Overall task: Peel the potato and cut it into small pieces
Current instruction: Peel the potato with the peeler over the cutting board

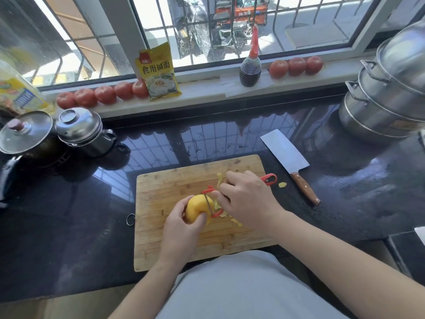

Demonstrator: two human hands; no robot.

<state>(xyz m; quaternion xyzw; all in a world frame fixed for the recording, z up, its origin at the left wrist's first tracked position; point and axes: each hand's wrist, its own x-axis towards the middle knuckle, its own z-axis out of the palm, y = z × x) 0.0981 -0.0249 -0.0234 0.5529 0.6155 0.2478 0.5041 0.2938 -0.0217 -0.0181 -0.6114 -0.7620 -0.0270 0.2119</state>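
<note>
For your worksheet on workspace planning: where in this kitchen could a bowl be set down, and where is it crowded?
Free: bare black countertop left of the wooden cutting board, and the strip between board and windowsill. Crowded: the board's right half, where both hands work the yellow potato, and beside the steel cleaver.

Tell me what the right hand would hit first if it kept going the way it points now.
The right hand points left across the cutting board, gripping the red peeler against the potato. The potato comes first, then probably the left hand gripping it.
</note>
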